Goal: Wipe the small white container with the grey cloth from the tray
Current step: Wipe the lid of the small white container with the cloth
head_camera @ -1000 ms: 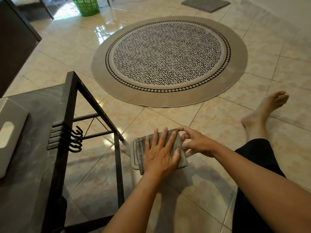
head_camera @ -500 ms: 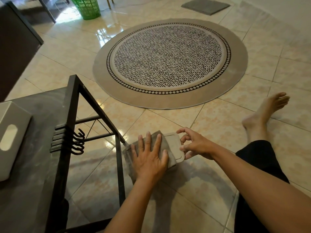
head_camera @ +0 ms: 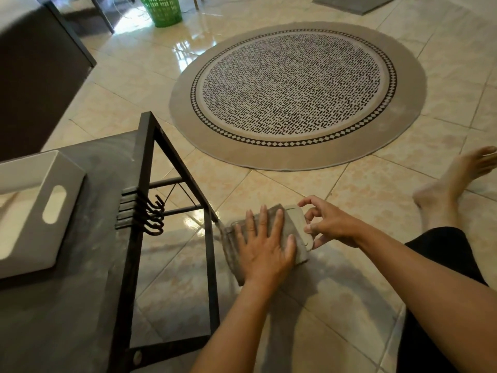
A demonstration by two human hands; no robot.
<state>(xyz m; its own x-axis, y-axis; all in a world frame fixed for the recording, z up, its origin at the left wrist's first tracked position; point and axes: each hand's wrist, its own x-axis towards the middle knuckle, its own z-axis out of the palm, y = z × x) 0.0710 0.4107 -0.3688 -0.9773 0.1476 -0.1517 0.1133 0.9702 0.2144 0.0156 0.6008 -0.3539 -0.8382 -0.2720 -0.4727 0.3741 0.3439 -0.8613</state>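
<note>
- You are working with two hands on one small white container (head_camera: 298, 224), which is sitting on the tiled floor (head_camera: 363, 200) just beside the dark table (head_camera: 67, 305)
- Your left hand (head_camera: 265, 247) is lying flat, fingers spread, pressing one grey cloth (head_camera: 289, 230) onto the container's top
- Your right hand (head_camera: 326, 222) is half curled, its fingertips pinching the container's right edge
- One white tray (head_camera: 35, 211) is sitting on the table, cut off at the left edge
- One round patterned rug (head_camera: 295, 95), one green basket (head_camera: 162, 9) and one grey mat (head_camera: 355, 2) are lying farther off
- The table's black frame (head_camera: 211, 265) is standing close against the cloth's left side
- Cloth and hand are covering most of the container; the hooks (head_camera: 153, 215) on the frame are too bunched for you to count
</note>
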